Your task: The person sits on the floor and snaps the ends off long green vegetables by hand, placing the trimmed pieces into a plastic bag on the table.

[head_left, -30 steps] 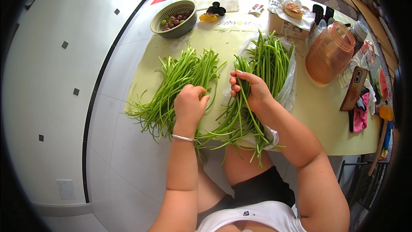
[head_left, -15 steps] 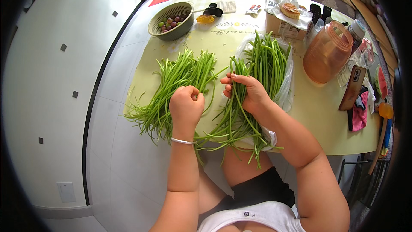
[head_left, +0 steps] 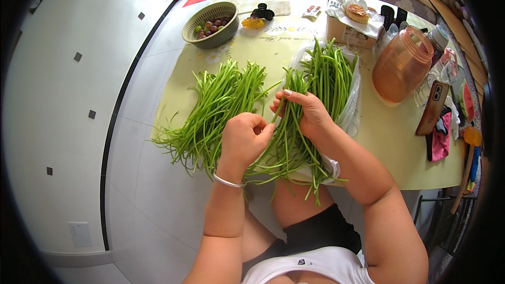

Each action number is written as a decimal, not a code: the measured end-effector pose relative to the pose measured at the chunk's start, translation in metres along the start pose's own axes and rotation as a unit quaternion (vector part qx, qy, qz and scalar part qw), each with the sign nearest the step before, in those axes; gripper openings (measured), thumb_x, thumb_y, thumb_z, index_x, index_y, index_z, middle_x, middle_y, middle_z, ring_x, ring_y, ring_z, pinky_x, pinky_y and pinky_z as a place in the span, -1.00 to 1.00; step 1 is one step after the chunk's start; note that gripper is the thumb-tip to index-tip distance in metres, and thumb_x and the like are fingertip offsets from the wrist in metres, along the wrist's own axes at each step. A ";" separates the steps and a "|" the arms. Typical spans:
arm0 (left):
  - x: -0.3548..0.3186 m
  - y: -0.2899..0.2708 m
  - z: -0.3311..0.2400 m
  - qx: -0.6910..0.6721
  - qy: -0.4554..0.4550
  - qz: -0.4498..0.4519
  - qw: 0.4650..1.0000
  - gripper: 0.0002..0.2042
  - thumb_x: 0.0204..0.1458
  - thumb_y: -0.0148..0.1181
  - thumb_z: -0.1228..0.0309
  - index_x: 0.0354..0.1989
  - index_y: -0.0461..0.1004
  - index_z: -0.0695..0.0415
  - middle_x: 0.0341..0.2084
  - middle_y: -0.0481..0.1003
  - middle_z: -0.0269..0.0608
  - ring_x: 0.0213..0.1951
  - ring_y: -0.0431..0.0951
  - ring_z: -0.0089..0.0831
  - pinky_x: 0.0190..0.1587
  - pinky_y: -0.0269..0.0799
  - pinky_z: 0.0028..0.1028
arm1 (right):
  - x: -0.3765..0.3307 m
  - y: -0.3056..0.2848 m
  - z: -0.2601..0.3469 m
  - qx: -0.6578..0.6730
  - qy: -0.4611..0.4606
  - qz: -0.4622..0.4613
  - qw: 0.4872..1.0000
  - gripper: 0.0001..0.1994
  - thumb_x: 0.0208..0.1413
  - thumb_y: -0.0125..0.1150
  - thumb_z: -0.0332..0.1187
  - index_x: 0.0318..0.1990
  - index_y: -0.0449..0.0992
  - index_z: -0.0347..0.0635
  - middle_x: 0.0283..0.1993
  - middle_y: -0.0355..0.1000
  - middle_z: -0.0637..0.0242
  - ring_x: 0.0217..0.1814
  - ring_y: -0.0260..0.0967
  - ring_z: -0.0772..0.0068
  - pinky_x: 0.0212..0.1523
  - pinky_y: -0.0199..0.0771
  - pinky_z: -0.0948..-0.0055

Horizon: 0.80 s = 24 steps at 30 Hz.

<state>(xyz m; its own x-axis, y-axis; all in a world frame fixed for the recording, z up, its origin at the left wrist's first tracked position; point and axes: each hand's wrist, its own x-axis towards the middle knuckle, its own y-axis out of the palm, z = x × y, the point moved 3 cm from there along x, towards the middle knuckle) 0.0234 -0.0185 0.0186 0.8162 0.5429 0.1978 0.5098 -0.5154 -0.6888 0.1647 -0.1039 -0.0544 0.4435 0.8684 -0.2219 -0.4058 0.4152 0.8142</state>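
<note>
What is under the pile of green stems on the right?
A thin, see-through plastic bag shows along the right edge of the pile of green stems, on the yellow table. The stems cover the rest, so I can't tell what else lies beneath.

Bright | glare whitens far tabletop [head_left: 298, 1] | light strongest toward top | fisheye curves edges, corners black

Right hand [head_left: 311, 114] holds green stems [head_left: 296, 83], left hand [head_left: 243, 139] apparently pinching one.

Grey-green colander [head_left: 216, 39] is holding grapes [head_left: 211, 26] at eleven o'clock from view centre; translucent orange jar [head_left: 400, 68] is standing at two; brown phone [head_left: 432, 109] is resting at three.
</note>
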 end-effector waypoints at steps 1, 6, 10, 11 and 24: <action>0.001 -0.002 0.001 0.013 0.002 -0.035 0.999 -0.84 -0.14 0.35 0.45 -0.58 0.52 0.28 -0.66 0.45 -0.15 -0.64 0.41 -0.40 -0.52 0.32 -0.45 | 0.000 0.001 -0.001 0.003 -0.012 -0.003 1.000 -0.77 0.05 0.26 -0.46 -0.14 0.43 -0.30 -0.22 0.47 0.21 -0.18 0.48 0.32 -0.04 0.55 0.30; 0.008 -0.004 0.029 0.205 -0.001 -0.145 0.968 -0.80 -0.14 0.39 0.36 -0.47 0.50 0.19 -0.52 0.44 -0.15 -0.47 0.49 -0.21 -0.40 0.40 -0.29 | 0.000 0.007 -0.002 0.007 -0.017 -0.017 1.000 -0.73 -0.02 0.32 -0.46 -0.15 0.44 -0.26 -0.40 0.39 0.36 -0.36 0.41 0.43 -0.19 0.57 0.30; 0.010 0.002 0.038 0.292 -0.027 -0.160 0.943 -0.76 -0.17 0.40 0.35 -0.40 0.47 0.15 -0.43 0.43 -0.13 -0.37 0.51 -0.12 -0.34 0.45 -0.22 | 0.001 0.003 -0.002 0.009 0.007 -0.017 1.000 -0.72 -0.02 0.34 -0.42 -0.16 0.43 -0.25 -0.37 0.45 0.30 -0.32 0.46 0.37 -0.20 0.52 0.30; 0.010 0.003 0.041 0.294 -0.032 -0.153 0.943 -0.77 -0.17 0.40 0.36 -0.42 0.47 0.16 -0.43 0.43 -0.13 -0.37 0.51 -0.12 -0.34 0.45 -0.22 | 0.000 0.004 -0.001 0.004 0.011 -0.018 1.000 -0.71 -0.02 0.35 -0.40 -0.16 0.43 -0.25 -0.35 0.47 0.28 -0.31 0.47 0.36 -0.20 0.51 0.30; 0.014 -0.005 0.054 0.199 -0.062 -0.166 0.964 -0.84 -0.16 0.34 0.41 -0.46 0.51 0.19 -0.53 0.46 -0.16 -0.47 0.49 -0.18 -0.36 0.41 -0.26 | -0.002 0.007 0.000 -0.010 -0.001 -0.018 1.000 -0.72 -0.01 0.31 -0.46 -0.13 0.43 -0.30 -0.26 0.52 0.21 -0.31 0.50 0.37 -0.15 0.56 0.32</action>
<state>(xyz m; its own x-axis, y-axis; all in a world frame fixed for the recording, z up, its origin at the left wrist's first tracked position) 0.0177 0.0272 -0.0133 0.5745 0.7220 0.3855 0.5727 -0.0182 -0.8195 0.1609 -0.1027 -0.0480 0.4595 0.8525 -0.2491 -0.4056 0.4510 0.7950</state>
